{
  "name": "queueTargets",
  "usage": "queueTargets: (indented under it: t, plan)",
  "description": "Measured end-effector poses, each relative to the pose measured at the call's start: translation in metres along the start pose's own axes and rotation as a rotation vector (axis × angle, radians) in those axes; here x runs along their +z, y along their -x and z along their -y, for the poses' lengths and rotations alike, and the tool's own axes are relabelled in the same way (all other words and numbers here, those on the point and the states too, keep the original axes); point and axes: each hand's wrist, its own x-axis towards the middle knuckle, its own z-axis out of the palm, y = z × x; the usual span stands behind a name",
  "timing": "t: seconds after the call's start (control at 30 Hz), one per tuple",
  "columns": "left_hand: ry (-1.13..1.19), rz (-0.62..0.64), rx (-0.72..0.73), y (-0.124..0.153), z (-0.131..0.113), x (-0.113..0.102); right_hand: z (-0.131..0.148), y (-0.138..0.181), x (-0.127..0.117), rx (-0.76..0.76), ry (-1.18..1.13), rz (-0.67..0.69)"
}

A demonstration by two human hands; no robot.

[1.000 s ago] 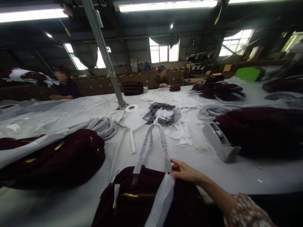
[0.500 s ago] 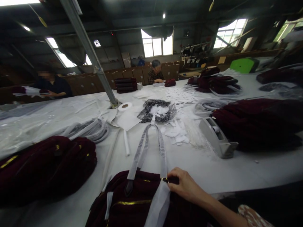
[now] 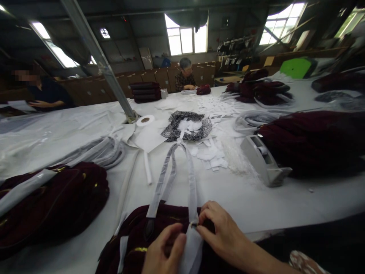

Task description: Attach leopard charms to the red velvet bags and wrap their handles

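Observation:
A dark maroon bag [image 3: 129, 228] with gold zips lies at the table's near edge, its handles [image 3: 191, 182] wrapped in white film and stretched away from me. My right hand [image 3: 224, 232] pinches a small gold metal ring [image 3: 193, 225] at the base of the right handle. Below the ring hangs a white-wrapped strap [image 3: 191, 247]. My left hand [image 3: 165, 249] is over the bag just left of this strap, fingers curled with a gap between thumb and forefinger. Whether its fingertips touch the strap, I cannot tell.
More maroon bags [image 3: 71, 194] lie at left, and a covered pile [image 3: 319, 144] at right. A grey tape dispenser [image 3: 265, 161], paper scraps [image 3: 212, 154], a black-and-white wrapper [image 3: 171, 129] and a white roll [image 3: 145, 120] are ahead. Two people sit beyond, near a metal post [image 3: 99, 61].
My left hand has come into view over the bag, beside the wrapped strap. My right hand stays at the ring. The view has shifted slightly, and the person at left has lowered their work.

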Motion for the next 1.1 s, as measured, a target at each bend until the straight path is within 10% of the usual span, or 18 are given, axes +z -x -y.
queueTargets:
  t: [0.13,0.27,0.93,1.1]
  plan:
    - [-0.138,0.286,0.192,-0.014,-0.007,0.026,0.005,-0.003,-0.008,0.087,-0.081,0.104]
    - [0.147,0.376,0.028,-0.021,0.015,0.032,-0.002,-0.016,-0.009,0.275,-0.224,0.241]
    - [0.389,0.391,-0.252,-0.026,0.013,0.033,-0.016,-0.037,0.002,0.271,-0.284,0.285]
    - [0.348,0.498,-0.307,-0.028,0.013,0.028,-0.018,-0.051,0.009,0.379,-0.620,0.292]
